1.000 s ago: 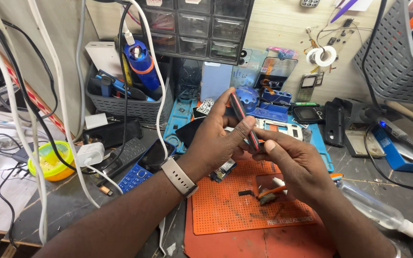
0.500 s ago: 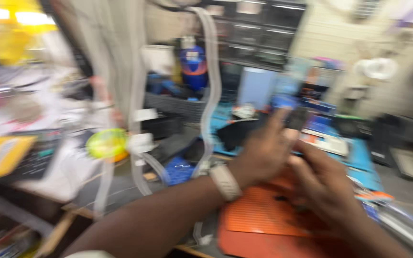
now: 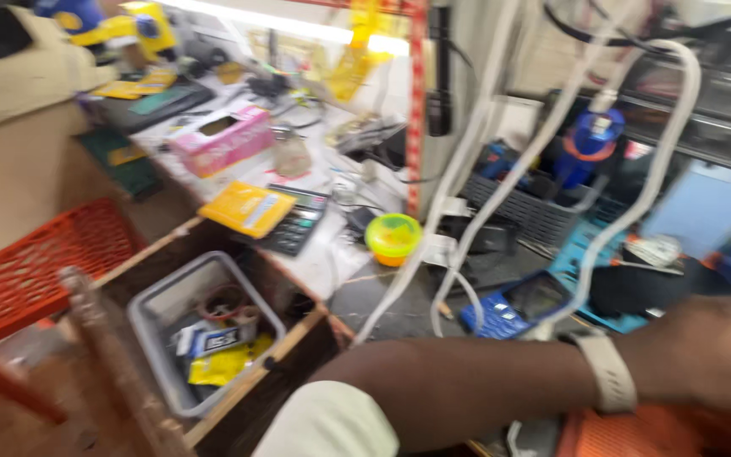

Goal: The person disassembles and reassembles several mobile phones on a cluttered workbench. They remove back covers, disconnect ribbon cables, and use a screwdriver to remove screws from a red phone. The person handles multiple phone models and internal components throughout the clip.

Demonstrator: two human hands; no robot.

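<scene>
Motion blur is smearing the whole view as the camera is looking off to the person's left, away from the work. The left hand (image 3: 712, 351) is sitting at the right edge of the picture, its forearm running in from the lower middle with a pale wristband (image 3: 609, 381) on the wrist. The fingers are running out past the edge, so whether that hand is clenched, loose or grasping anything cannot be told. The right hand is out of view altogether.

Taking the wristband as the landmark: the orange mat (image 3: 636, 432) is lying just below and right of it, under the hand, only a corner showing. A blue meter (image 3: 513, 305) is lying just above and left of it, its long axis slanting up to the right, nearer the left hand than anything else loose on the bench. White cables (image 3: 467, 195) are hanging down above it. Further left, a yellow-green bowl (image 3: 392, 237), then a calculator (image 3: 294, 224) and a pink tissue box (image 3: 222, 140). Far down-left, a grey bin (image 3: 162, 338) is holding odds and ends beside an orange basket (image 3: 35, 262).
</scene>
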